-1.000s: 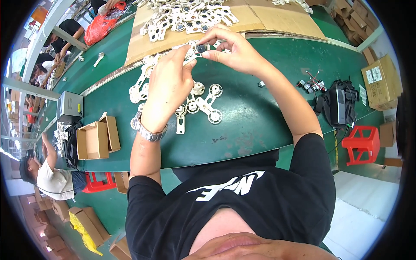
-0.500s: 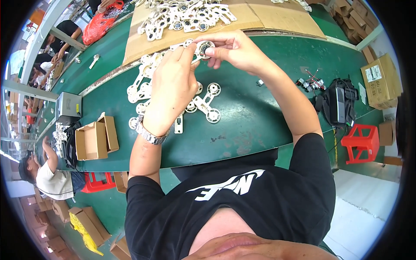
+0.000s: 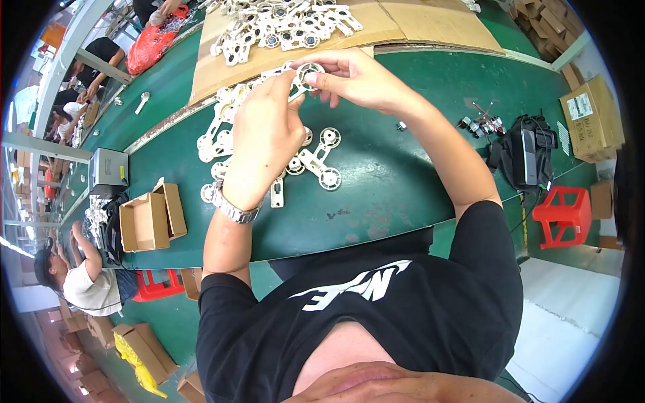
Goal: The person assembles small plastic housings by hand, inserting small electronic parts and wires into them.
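At a green workbench [image 3: 390,195], a person [image 3: 349,339] in a black T-shirt [image 3: 430,322] with white chest lettering [image 3: 353,289] holds a cream plastic ring-ended part [image 3: 299,75] near the edge of a cardboard sheet [image 3: 443,33], the left hand [image 3: 269,131] closed about its bar, the right hand [image 3: 346,77] pinching its ring with thumb and fingers. A carton [image 3: 598,131] at right bears a white label [image 3: 578,106] and dark markings.

From afar I make out a black bag [image 3: 531,160], a brown carton [image 3: 594,127] and a red stool [image 3: 561,213] on the right, and on the left a grey box [image 3: 109,171] beyond an open cardboard box [image 3: 138,225], a red plastic bag [image 3: 148,51] farther off, and a co-worker in a pale shirt [image 3: 91,292].
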`<action>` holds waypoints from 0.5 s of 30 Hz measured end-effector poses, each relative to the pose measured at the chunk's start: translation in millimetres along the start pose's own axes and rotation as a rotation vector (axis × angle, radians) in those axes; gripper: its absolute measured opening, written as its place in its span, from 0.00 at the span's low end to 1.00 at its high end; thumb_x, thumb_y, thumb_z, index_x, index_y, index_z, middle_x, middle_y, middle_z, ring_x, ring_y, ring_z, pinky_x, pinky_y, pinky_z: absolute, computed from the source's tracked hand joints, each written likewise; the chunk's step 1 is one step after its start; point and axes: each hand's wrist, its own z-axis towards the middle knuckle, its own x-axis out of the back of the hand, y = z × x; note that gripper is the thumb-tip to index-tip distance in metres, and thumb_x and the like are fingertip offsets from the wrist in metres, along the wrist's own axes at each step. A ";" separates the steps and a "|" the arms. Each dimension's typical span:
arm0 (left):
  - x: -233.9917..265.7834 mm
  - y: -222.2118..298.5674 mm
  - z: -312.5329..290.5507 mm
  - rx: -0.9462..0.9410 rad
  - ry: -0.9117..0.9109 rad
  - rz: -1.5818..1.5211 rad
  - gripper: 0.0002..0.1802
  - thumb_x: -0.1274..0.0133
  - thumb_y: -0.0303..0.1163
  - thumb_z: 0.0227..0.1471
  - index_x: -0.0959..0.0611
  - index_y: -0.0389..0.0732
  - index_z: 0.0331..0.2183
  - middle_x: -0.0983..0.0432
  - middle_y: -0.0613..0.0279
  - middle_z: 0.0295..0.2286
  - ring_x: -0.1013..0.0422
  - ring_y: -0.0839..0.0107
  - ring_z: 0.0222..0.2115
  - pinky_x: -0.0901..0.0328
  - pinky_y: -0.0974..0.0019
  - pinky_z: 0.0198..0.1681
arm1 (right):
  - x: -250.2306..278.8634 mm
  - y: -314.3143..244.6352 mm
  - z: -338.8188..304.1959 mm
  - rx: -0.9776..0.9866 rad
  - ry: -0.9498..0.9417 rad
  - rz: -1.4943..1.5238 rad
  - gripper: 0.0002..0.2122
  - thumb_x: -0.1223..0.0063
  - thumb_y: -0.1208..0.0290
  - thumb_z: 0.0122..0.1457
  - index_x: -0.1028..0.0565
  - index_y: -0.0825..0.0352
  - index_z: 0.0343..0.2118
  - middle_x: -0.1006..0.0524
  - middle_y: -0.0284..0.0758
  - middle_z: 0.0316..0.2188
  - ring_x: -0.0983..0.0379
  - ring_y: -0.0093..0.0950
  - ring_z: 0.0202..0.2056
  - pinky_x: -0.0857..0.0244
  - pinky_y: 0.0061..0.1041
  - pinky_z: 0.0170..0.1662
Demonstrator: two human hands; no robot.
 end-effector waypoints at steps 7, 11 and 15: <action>9.9 4.6 2.5 0.024 -0.033 -0.086 0.22 0.44 0.20 0.53 0.20 0.31 0.51 0.19 0.38 0.41 0.23 0.41 0.43 0.29 0.45 0.47 | 4.3 -4.3 -5.5 0.111 -0.041 -0.194 0.18 0.40 0.65 0.68 0.22 0.65 0.58 0.21 0.26 0.33 0.26 0.16 0.32 0.30 0.20 0.33; 8.0 5.6 1.3 -0.015 -0.004 -0.025 0.21 0.41 0.23 0.56 0.19 0.35 0.52 0.18 0.42 0.41 0.21 0.44 0.43 0.28 0.50 0.47 | -0.8 1.3 -2.8 0.225 0.028 -0.257 0.16 0.41 0.64 0.69 0.21 0.64 0.56 0.21 0.26 0.33 0.27 0.15 0.31 0.31 0.20 0.32; 12.5 5.2 2.3 -0.014 -0.046 0.008 0.22 0.41 0.21 0.55 0.19 0.36 0.53 0.18 0.43 0.42 0.21 0.45 0.43 0.28 0.51 0.47 | 8.0 -15.2 -5.6 -0.012 -0.112 -0.051 0.16 0.43 0.64 0.70 0.21 0.65 0.56 0.20 0.26 0.34 0.26 0.16 0.33 0.31 0.19 0.33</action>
